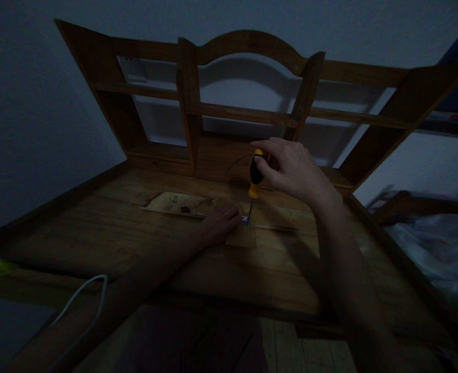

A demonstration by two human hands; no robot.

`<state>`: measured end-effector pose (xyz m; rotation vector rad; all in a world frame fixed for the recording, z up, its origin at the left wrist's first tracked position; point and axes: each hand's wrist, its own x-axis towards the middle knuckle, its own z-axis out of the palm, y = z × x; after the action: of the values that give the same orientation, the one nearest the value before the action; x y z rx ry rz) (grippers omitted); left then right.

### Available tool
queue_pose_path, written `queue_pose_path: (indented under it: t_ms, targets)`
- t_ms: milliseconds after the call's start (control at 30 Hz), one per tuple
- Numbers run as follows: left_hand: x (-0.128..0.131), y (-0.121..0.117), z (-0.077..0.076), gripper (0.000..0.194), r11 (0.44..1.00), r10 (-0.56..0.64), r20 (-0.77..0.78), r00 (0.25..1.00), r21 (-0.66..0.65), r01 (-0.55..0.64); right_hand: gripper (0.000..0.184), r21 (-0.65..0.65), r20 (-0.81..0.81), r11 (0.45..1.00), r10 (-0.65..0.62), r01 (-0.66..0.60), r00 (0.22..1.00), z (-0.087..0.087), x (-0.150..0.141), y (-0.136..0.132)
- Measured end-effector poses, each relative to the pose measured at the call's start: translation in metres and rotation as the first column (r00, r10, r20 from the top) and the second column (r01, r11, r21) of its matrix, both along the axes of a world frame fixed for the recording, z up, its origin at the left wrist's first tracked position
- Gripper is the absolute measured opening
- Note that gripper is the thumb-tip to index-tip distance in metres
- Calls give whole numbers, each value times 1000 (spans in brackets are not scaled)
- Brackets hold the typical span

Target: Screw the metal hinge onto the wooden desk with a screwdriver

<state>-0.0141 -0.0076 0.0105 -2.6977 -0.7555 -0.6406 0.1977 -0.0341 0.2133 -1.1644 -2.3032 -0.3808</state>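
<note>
My right hand [287, 163] grips the black and yellow handle of a screwdriver [255, 176], held nearly upright. The screwdriver's tip meets a small metal fitting [246, 219], which looks like a hinge. Just left of it, my left hand [222, 223] rests low on the wood with its fingertips at the fitting, seeming to hold it in place. A small square wooden piece [241, 239] lies under the fitting. Beside my left hand is a pale wooden strip [178, 203] with a dark knot and a small bit of metal on it.
A wooden desk [136, 238] fills the lower view. Along its back stands a shelf unit [244, 115] with an arched top, against the wall. A white power outlet [133, 69] shows behind the left shelf. A white cable [103, 290] loops near my left forearm. Plastic-like bundles [434, 254] lie at right.
</note>
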Motion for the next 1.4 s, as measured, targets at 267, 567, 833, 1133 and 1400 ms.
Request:
queue_pose_path:
  t_ms: [267, 567, 833, 1133, 1400]
  targets:
    - [1, 0, 1, 17, 1000, 12, -3, 1000, 12, -12, 41, 86, 26, 989, -125, 122, 992, -2, -1, 0]
    - [2, -3, 4, 21, 1000, 0, 13, 1000, 20, 0, 34, 32, 31, 999, -34, 33, 999, -2, -3, 1]
    - [1, -3, 4, 19, 999, 9, 2, 1000, -35, -9, 36, 60, 44, 995, -83, 80, 996, -4, -4, 1]
    - [1, -11, 19, 21, 990, 28, -37, 999, -139, -33, 35, 49, 42, 998, -52, 50, 998, -5, -5, 2]
    - [1, -1, 3, 16, 1000, -8, -4, 1000, -16, 8, 44, 32, 55, 998, -53, 52, 997, -5, -6, -2]
